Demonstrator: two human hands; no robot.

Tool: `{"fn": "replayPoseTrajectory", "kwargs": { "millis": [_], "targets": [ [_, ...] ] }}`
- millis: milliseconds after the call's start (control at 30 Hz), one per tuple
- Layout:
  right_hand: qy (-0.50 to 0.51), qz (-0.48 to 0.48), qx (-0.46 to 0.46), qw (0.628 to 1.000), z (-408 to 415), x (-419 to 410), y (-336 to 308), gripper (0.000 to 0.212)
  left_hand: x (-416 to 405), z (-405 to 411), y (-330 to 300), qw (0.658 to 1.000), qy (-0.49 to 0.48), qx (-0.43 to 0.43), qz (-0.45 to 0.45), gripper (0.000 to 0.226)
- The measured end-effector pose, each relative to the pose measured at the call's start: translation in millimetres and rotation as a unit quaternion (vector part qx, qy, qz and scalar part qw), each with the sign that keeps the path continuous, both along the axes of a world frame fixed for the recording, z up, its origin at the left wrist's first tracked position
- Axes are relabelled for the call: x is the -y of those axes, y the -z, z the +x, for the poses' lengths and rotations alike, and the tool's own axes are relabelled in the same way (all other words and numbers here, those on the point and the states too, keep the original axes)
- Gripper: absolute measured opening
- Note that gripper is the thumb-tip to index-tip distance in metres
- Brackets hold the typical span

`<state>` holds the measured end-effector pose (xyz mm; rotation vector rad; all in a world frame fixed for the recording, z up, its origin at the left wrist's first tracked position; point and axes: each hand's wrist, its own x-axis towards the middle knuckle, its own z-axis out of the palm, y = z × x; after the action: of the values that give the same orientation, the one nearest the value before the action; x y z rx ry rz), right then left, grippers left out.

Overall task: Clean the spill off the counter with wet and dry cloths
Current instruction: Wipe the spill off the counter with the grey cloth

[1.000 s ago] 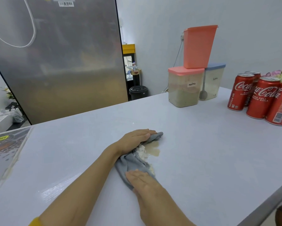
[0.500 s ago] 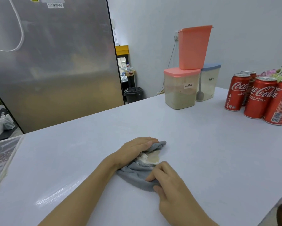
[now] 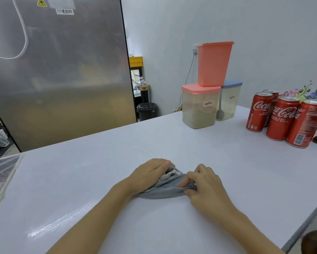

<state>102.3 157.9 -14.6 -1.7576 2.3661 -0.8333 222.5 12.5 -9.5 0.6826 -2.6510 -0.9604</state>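
A grey cloth (image 3: 166, 189) lies bunched on the white counter (image 3: 227, 162) in the middle of the view. My left hand (image 3: 148, 176) holds its left end with fingers curled over the folds. My right hand (image 3: 204, 182) pinches the right end, fingers curled into the fabric. A bit of whitish spilled stuff (image 3: 169, 174) shows in the folds between my hands. The brown spill on the counter is hidden under the gathered cloth.
Two lidded containers labelled mocha (image 3: 199, 107) and latte (image 3: 230, 101) stand at the back, a pink tub (image 3: 214, 63) stacked on top. Several red cola cans (image 3: 282, 118) stand at the right. A steel fridge (image 3: 62, 70) rises behind; a laminated sheet (image 3: 1, 176) lies at the left edge.
My right hand moved from the cloth's near end round to its right side and curled onto it. The cloth got gathered over the brown spill, which no longer shows.
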Motion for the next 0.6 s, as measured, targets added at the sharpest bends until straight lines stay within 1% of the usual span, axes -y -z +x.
{"fn": "replayPoseTrajectory", "kwargs": {
  "millis": [67, 133, 200, 233, 333, 367, 433, 467, 500, 567, 600],
  "targets": [
    [0.003, -0.006, 0.028, 1.0, -5, 7, -1, 0.017, 0, -1, 2, 1.0, -0.014, -0.01, 0.008, 0.048],
    [0.006, 0.004, 0.046, 0.999, -7, 14, -4, 0.021, 1, -1, 5, 0.999, -0.028, -0.019, 0.013, 0.055],
    [0.012, 0.011, 0.05, 0.999, -8, 23, -9, 0.025, 2, 0, 8, 0.998, -0.049, -0.036, 0.012, 0.056],
    [0.016, 0.009, 0.048, 0.999, -7, 26, -12, 0.026, 1, 0, 9, 0.997, -0.063, -0.051, 0.01, 0.05],
    [0.039, 0.004, 0.047, 0.998, -2, 39, -18, 0.024, -8, 0, 8, 0.984, -0.153, -0.082, 0.038, 0.024],
    [0.047, 0.009, 0.049, 0.998, 1, 43, -19, 0.023, -12, 0, 6, 0.982, -0.173, -0.077, 0.017, 0.023],
    [0.049, 0.026, 0.066, 0.996, 8, 45, -20, 0.017, -17, 0, 7, 0.98, -0.191, -0.018, -0.061, 0.035],
    [0.039, 0.038, 0.093, 0.994, 12, 44, -23, 0.017, -18, 0, 9, 0.975, -0.193, 0.023, -0.104, 0.043],
    [0.023, 0.05, 0.136, 0.989, 17, 43, -27, 0.021, -17, 1, 11, 0.969, -0.202, 0.048, -0.134, 0.048],
    [-0.011, 0.094, 0.239, 0.966, 30, 41, -34, 0.026, -15, 3, 16, 0.961, -0.229, 0.065, -0.139, 0.046],
    [-0.014, 0.109, 0.277, 0.955, 35, 46, -33, 0.04, -16, 5, 18, 0.96, -0.222, 0.068, -0.154, 0.045]
  ]
}}
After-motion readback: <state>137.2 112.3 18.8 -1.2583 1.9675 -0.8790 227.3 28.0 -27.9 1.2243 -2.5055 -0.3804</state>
